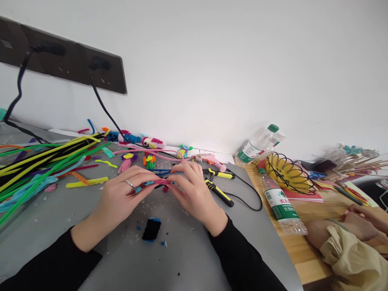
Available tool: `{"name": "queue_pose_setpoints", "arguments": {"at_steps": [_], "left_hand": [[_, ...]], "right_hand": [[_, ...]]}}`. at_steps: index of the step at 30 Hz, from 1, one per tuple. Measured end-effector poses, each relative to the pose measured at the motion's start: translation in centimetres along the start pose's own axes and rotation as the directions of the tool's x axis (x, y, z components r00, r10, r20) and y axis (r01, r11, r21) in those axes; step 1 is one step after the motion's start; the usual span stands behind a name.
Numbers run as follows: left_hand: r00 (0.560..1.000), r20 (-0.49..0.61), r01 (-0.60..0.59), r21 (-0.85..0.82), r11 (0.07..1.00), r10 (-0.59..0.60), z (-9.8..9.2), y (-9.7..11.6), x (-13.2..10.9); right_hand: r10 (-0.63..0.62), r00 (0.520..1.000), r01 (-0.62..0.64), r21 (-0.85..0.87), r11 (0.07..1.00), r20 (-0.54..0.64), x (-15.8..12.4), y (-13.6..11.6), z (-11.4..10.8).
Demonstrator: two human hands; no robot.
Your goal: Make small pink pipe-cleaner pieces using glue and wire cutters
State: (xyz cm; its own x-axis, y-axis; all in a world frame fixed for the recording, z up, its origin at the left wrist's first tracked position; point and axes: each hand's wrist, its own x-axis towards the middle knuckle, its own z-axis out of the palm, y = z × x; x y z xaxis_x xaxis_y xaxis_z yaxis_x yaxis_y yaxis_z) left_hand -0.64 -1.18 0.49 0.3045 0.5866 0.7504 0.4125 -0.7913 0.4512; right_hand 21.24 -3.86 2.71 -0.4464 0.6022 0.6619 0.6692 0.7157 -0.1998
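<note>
Both my hands meet above the grey table, fingers pinched together. Between their fingertips runs a bundle of pink pipe cleaners (163, 182), with some blue showing by the left fingers. My left hand (121, 192), wearing a ring, closes on its left end. My right hand (190, 188) pinches the other end, its fingers partly covering it. Below them on the table lies a black fuzzy piece with blue edges (151, 229), with small blue scraps around it. Just beyond my right hand rest pliers with black and yellow handles (220, 193).
Long coloured pipe cleaners (42, 171) spread across the left. Small fuzzy figures (129, 158) and a pink glue gun (212, 161) lie near the wall. Right of the grey surface are water bottles (281, 206), a yellow basket (287, 173) and another person's arm (339, 230).
</note>
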Motion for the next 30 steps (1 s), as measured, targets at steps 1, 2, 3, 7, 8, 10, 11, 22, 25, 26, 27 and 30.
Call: {"name": "queue_pose_setpoints", "arguments": {"at_steps": [1, 2, 3, 7, 8, 10, 11, 22, 25, 26, 27, 30], "left_hand": [[1.0, -0.004, -0.013, 0.0, 1.0, 0.013, 0.03, 0.0, -0.01], [1.0, -0.01, -0.026, 0.0, 1.0, 0.026, 0.06, 0.01, -0.01], [0.999, -0.015, -0.036, -0.001, 0.999, 0.036, 0.08, 0.01, 0.0], [0.998, -0.026, -0.061, -0.003, 0.998, 0.06, 0.12, 0.02, 0.05], [0.998, -0.026, -0.065, -0.003, 0.998, 0.065, 0.12, 0.01, 0.06], [0.997, -0.025, -0.071, -0.006, 0.997, 0.071, 0.12, -0.02, 0.05], [0.997, -0.024, -0.07, -0.008, 0.998, 0.07, 0.12, -0.05, 0.04], [0.997, -0.009, -0.071, 0.009, 0.997, 0.071, 0.14, 0.05, 0.12], [0.997, -0.023, -0.075, 0.037, 0.997, 0.076, 0.15, 0.07, 0.11], [0.997, -0.026, -0.074, 0.046, 0.996, 0.076, 0.15, 0.04, 0.08], [0.997, -0.027, -0.073, 0.053, 0.996, 0.075, 0.15, 0.0, 0.06], [0.998, -0.018, -0.06, 0.063, 0.996, 0.062, 0.1, -0.11, -0.02]], "right_hand": [[-0.002, 1.0, 0.002, 0.0, 1.0, -0.003, 0.01, 0.01, 0.02], [-0.002, 1.0, 0.002, 0.0, 1.0, -0.004, 0.01, 0.01, 0.04], [-0.002, 1.0, 0.002, 0.0, 1.0, -0.003, 0.01, 0.02, 0.07], [0.002, 1.0, -0.002, 0.007, 1.0, 0.002, -0.01, 0.1, 0.19], [0.007, 1.0, -0.007, 0.006, 1.0, 0.006, -0.03, 0.11, 0.21], [0.016, 1.0, -0.016, 0.002, 1.0, 0.013, -0.05, 0.13, 0.25], [0.017, 1.0, -0.018, 0.001, 1.0, 0.016, -0.06, 0.13, 0.26], [-0.019, 1.0, 0.019, -0.009, 1.0, -0.007, -0.03, 0.14, 0.4], [-0.011, 1.0, 0.011, -0.006, 1.0, -0.003, -0.06, 0.15, 0.44], [-0.006, 1.0, 0.006, -0.005, 1.0, -0.003, -0.08, 0.19, 0.46], [-0.003, 1.0, 0.003, -0.003, 1.0, -0.003, -0.11, 0.23, 0.49], [0.0, 1.0, 0.0, 0.001, 1.0, -0.004, -0.17, 0.37, 0.56]]}}
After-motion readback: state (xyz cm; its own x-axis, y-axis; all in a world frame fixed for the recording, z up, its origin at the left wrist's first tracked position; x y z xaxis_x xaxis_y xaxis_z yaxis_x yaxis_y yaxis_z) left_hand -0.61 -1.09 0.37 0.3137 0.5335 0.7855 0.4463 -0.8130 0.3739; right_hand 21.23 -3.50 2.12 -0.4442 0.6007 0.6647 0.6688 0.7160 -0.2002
